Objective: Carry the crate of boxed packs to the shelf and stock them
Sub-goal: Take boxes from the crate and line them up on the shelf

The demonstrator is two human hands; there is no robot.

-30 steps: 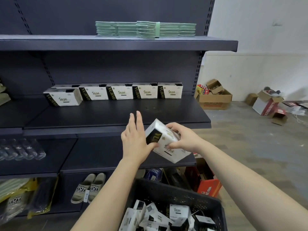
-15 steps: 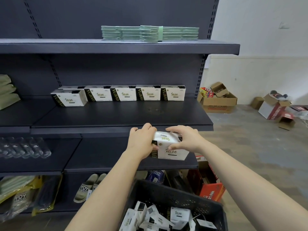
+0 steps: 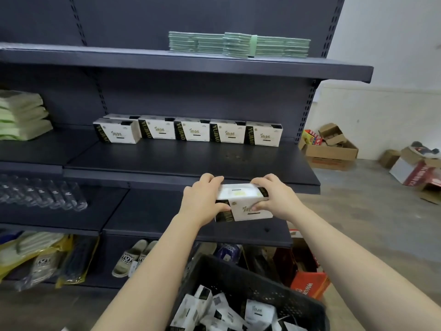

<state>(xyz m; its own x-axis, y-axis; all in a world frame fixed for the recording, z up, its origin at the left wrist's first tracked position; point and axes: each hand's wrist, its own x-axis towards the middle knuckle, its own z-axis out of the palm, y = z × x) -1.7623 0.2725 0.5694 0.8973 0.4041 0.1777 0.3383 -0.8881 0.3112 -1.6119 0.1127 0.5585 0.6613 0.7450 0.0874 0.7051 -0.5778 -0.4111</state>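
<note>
Step in hand: place one pack on the shelf.

Pack [image 3: 245,209] is in the air, level, printed face toward me. It sits below and in front of the shelf [image 3: 191,161] lip, above the crate [image 3: 226,266]. Left hand [image 3: 202,199] grips its left end, right hand [image 3: 276,199] its right end. Fingers [image 3: 212,181] of both curl over the top far edge, pressed together, and the thumbs pinch against the front face. The grip looks even on both sides and firm.

Shelf state: a row [image 3: 210,132] of five packs runs along the back, faces forward, side by side. One more, the front pack [image 3: 117,133], stands ahead of the row at its left end, turned slightly off square. I judge it starts a second line.

Plan (judgement):
- Lift to clear the lip and reach forward.
- Set the pack down just right of the front pack, face out, black band to the left to match.
- Land the back bottom edge first, then slide sideways until it touches its neighbour.
- Release thumbs last.

Risks:
- The cardboard looks light and may skid on smooth metal.
- Pushing too deep could shove the row.
- The front pack's skew may carry along the new line, so I should square it in passing.

The crate holds many packs, jumbled. Stocking looks well short of done.
</note>
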